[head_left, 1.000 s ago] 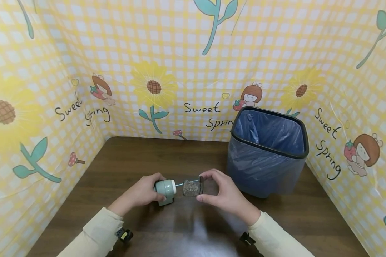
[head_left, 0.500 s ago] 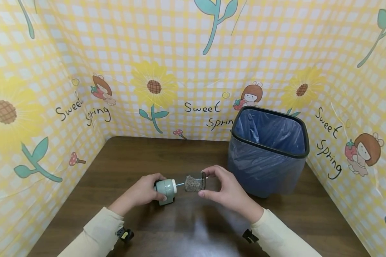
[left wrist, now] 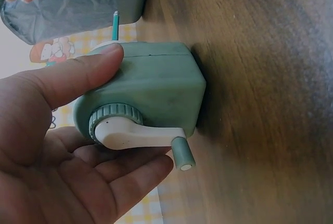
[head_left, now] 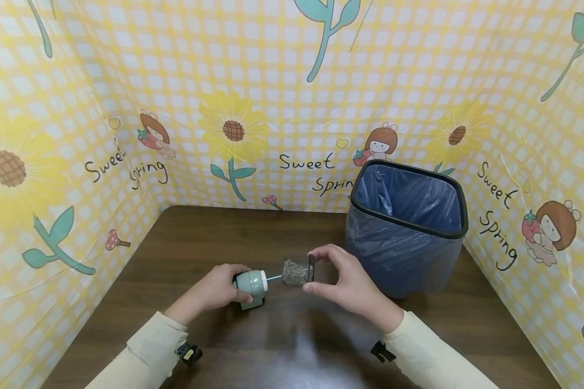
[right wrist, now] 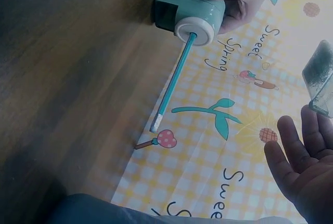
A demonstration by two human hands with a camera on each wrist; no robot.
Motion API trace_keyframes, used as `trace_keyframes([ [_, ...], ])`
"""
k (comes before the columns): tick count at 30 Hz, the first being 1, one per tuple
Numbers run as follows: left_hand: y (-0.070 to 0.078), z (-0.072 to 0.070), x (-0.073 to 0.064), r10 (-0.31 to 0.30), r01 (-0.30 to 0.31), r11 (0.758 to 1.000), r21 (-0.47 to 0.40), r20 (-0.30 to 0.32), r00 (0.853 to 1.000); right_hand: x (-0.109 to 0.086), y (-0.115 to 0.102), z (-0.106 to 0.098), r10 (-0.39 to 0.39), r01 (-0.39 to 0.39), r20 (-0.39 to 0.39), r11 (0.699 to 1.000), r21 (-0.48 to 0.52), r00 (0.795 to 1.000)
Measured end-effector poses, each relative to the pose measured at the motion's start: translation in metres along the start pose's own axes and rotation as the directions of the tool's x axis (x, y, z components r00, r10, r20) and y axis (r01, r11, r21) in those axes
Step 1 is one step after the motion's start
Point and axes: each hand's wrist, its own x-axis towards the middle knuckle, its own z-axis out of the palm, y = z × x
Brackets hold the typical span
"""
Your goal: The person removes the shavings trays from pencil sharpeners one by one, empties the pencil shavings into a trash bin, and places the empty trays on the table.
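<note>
My left hand (head_left: 216, 289) grips a green crank pencil sharpener (head_left: 250, 290) low over the table, thumb on one side and fingers on the other. Its cream crank (left wrist: 132, 133) shows in the left wrist view, with a green knob at the end. Out of the sharpener's round white front sticks a teal pencil (right wrist: 174, 83), its pale eraser end outward. To the right, my right hand (head_left: 350, 281) pinches a clear shavings drawer (head_left: 296, 272) by its end. Grey-brown shavings lie inside it. A dark opening in the sharpener's body shows in the right wrist view.
A waste bin (head_left: 394, 254) with a black rim and a bluish plastic liner stands at the back right, just beyond my right hand. The brown wooden table (head_left: 233, 232) is walled by a yellow checked cloth (head_left: 292, 124) with printed flowers.
My right hand has carried the shavings drawer slightly up and to the right, a bit farther from the sharpener. The left hand and the sharpener have stayed in place.
</note>
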Motion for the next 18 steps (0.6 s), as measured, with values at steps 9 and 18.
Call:
trace_keyframes([
  [9,-0.001,-0.001,0.001,0.002,-0.002,1.0,0.01,0.004,1.0,0.004,-0.004,-0.007,-0.014,0.014,-0.002,1.0,0.0,1.0],
  [18,0.002,-0.002,0.0,0.003,-0.003,1.0,0.004,0.011,1.0,0.008,-0.01,-0.014,-0.026,0.026,0.002,1.0,0.001,1.0],
])
